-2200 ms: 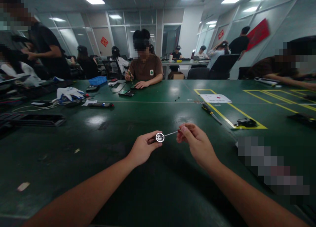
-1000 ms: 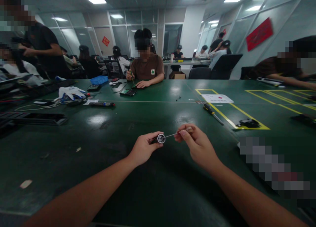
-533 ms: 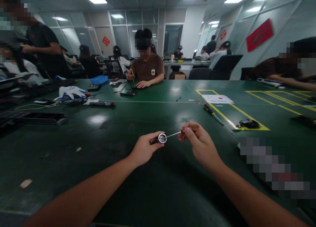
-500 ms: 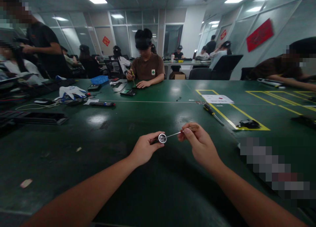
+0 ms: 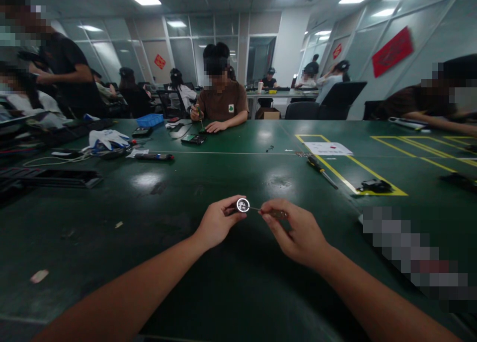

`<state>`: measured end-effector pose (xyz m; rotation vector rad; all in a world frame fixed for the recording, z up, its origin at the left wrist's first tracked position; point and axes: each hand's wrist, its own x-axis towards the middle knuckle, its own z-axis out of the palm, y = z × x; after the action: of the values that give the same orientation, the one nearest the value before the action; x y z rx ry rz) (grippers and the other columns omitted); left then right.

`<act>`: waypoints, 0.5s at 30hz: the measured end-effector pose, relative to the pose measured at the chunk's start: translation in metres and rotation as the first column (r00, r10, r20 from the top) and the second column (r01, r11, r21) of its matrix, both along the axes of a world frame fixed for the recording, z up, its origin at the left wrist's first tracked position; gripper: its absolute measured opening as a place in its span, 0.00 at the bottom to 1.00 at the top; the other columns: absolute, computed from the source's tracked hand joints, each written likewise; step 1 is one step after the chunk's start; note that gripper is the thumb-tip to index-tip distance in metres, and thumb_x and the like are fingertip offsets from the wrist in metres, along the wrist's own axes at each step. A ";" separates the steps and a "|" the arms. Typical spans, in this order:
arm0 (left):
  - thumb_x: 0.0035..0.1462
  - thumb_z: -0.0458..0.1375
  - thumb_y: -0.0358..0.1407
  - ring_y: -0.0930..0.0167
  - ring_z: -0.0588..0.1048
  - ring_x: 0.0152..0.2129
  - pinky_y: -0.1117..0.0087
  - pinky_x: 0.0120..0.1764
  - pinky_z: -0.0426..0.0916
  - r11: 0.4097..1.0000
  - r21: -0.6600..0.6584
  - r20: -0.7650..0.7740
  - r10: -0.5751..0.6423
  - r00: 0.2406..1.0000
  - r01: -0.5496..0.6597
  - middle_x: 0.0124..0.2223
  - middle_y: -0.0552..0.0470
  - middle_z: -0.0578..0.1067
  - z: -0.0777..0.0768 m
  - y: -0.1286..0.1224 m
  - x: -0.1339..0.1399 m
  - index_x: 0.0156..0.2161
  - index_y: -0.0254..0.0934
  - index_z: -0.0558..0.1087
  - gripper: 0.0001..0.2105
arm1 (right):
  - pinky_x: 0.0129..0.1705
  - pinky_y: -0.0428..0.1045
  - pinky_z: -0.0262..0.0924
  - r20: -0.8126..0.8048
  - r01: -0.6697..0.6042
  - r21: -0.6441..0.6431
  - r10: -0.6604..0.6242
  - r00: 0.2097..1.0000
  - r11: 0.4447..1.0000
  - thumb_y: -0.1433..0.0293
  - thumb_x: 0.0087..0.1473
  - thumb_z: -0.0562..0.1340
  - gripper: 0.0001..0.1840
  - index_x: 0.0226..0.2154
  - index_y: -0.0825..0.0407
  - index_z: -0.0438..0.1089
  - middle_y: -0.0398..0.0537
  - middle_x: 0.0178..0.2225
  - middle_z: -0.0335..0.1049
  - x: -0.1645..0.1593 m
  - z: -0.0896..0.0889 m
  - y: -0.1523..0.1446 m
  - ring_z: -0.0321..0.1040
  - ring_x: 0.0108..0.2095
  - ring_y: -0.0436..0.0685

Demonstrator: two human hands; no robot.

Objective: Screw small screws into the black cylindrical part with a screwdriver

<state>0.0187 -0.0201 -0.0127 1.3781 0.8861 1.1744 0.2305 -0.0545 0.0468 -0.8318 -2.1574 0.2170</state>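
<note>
My left hand [image 5: 219,223] is closed on a small round part with a bright metal rim [image 5: 243,205], held above the table with its face towards me. Inside the rim is a dark recess with silvery pieces; most of the part's body is hidden by my fingers. To its right, my right hand [image 5: 296,228] grips a thin screwdriver [image 5: 278,214] by a see-through brownish handle. Its slim metal shaft points left and reaches the rim's right side. Whether the tip touches the part or passes behind it, I cannot tell.
On the green table [image 5: 149,292] lie a yellow-black screwdriver [image 5: 322,172], a white sheet [image 5: 328,149], a black part [image 5: 374,186], white-blue gloves [image 5: 108,139] and a blue basket [image 5: 150,120]. A co-worker [image 5: 223,101] works opposite with a tool. A blurred-out item [image 5: 413,252] lies right.
My right hand has moved left and slightly down with the screwdriver, closer to the round part. The shaft has left the rim's opening. My left hand has tilted the part slightly.
</note>
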 end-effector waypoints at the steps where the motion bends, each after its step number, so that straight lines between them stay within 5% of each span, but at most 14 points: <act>1: 0.49 0.67 0.28 0.63 0.78 0.49 0.58 0.57 0.69 1.000 0.007 0.003 0.002 1.000 -0.002 0.49 0.47 0.80 -0.001 0.000 0.000 0.51 0.37 0.77 0.21 | 0.38 0.48 0.67 0.026 -0.023 0.022 0.022 0.999 0.999 0.74 0.62 0.59 0.08 0.44 0.50 0.67 0.47 0.36 0.75 0.000 0.001 -0.001 0.74 0.34 0.53; 9: 0.49 0.66 0.29 0.63 0.78 0.47 0.58 0.55 0.70 0.996 -0.004 -0.015 0.090 0.996 -0.090 0.49 0.46 0.80 0.003 0.003 -0.001 0.52 0.34 0.75 0.22 | 0.39 0.50 0.66 0.200 -0.224 0.066 0.207 0.958 0.972 0.76 0.60 0.59 0.14 0.48 0.51 0.71 0.53 0.42 0.74 -0.004 0.005 -0.005 0.71 0.40 0.56; 15: 0.49 0.67 0.30 0.62 0.78 0.49 0.57 0.57 0.68 0.998 0.025 -0.008 0.059 0.998 -0.059 0.50 0.46 0.80 0.001 0.004 -0.002 0.52 0.35 0.76 0.22 | 0.42 0.49 0.67 0.101 -0.112 0.027 0.109 0.989 0.993 0.74 0.62 0.59 0.13 0.49 0.51 0.70 0.51 0.42 0.75 -0.004 0.003 -0.004 0.73 0.41 0.55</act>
<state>0.0168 -0.0163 -0.0116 1.3859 0.9269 1.2284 0.2269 -0.0590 0.0502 -0.7184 -2.2970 0.1993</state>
